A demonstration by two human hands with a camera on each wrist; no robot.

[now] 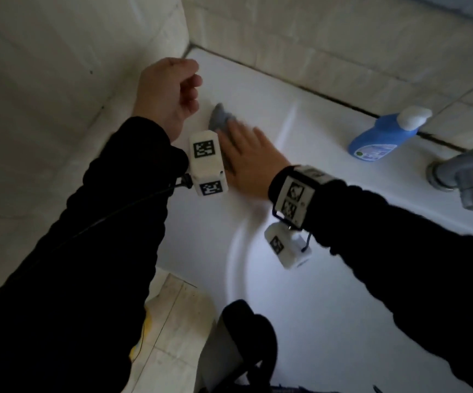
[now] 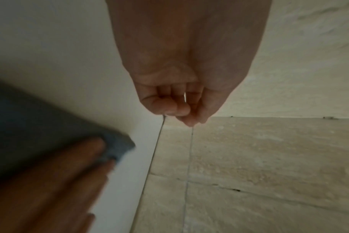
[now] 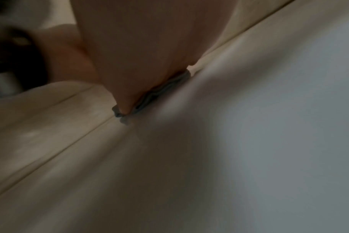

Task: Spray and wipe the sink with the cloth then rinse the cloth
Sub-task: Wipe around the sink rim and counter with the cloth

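A: Head view: where's the cloth (image 1: 220, 118)?
B: Flat under the right hand (image 1: 250, 158), fingers straight, pressing it onto the sink (image 1: 328, 154) deck.
A: The left hand (image 1: 165, 93)?
B: Just beside it, loosely curled, holding nothing.
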